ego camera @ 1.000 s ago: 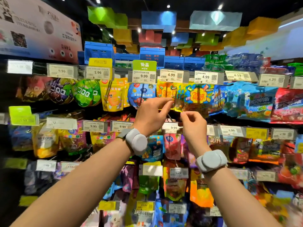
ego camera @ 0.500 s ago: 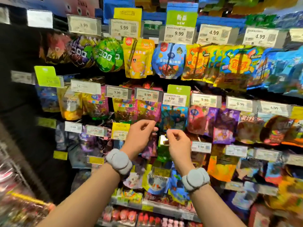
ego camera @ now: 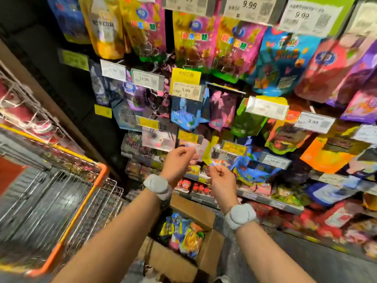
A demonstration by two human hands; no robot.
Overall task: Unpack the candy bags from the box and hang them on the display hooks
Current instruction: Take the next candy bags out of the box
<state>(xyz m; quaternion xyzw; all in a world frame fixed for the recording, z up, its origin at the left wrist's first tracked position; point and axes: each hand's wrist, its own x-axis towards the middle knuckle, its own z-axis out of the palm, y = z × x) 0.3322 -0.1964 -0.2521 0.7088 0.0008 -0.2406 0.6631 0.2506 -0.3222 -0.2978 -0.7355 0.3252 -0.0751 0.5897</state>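
An open cardboard box (ego camera: 212, 240) stands on the floor below my arms, with several colourful candy bags (ego camera: 183, 235) inside. My left hand (ego camera: 178, 160) and my right hand (ego camera: 221, 180) are raised side by side in front of the lower display rows, above the box. Both have their fingers curled, and I see nothing held in either; the frame is blurred. Behind them, candy bags hang on display hooks (ego camera: 226, 89) under price tags (ego camera: 185, 89).
A wire shopping cart with an orange rim (ego camera: 81, 203) stands close on the left. A low shelf (ego camera: 271, 203) with small packets runs along the bottom right. Dark floor lies to the right of the box.
The view has tilted down from the top rows to the lower rows and the floor. Both hands have come down from the upper hook, and the box and cart have come into view.
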